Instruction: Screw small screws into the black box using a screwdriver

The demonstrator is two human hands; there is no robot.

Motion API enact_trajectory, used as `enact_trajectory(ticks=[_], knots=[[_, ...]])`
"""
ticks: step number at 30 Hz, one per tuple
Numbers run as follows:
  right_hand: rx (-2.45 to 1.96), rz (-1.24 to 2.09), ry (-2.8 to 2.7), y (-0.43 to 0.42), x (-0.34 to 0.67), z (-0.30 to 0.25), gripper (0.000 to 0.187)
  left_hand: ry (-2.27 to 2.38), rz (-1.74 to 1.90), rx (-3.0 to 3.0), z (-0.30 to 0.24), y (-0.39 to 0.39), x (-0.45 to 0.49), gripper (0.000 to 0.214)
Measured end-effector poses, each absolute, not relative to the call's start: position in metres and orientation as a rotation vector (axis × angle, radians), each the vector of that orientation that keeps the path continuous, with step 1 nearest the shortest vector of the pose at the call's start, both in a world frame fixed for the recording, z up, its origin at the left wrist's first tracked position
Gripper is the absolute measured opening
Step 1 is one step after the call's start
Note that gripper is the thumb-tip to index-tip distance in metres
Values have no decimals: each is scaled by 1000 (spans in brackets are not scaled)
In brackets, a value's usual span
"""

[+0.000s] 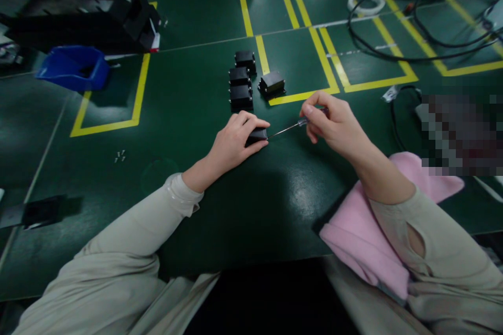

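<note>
Black box (257, 136) (partly hidden), slim screwdriver (301, 122) slanting down, tip at box's right end

Both forearms (137, 220) angle inward, the left hand (237, 138) gripping palm-down, the right hand (329, 121) bent into a pinch.

At centre, one box (258, 135) sits in your left hand (236, 136), four boxes (241, 95) beyond it; screws (118, 154) lie left, a bin (74, 76) upper left, cloth (361, 230) lower right.

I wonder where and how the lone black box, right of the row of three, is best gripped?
I'd probably pinch the lone black box across its raised body from the right: the row of black boxes stands close on its left, while its right side looks open.
</note>
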State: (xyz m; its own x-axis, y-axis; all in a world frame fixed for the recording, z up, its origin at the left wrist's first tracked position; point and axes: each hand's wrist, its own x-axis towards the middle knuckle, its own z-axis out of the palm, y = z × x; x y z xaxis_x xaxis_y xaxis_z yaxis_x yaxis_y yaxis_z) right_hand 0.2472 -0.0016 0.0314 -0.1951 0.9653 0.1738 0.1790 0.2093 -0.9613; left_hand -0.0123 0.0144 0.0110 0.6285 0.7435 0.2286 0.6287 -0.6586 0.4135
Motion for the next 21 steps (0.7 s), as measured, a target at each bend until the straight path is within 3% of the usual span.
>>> enact_trajectory(ticks=[16, 21], knots=[[-1105, 1067, -1561, -2, 247, 33, 22, 1104, 561, 2558, 11, 15, -12, 33], [-1086, 1064, -1593, -1, 248, 32, 29, 1093, 567, 2570, 10, 15, -13, 34]])
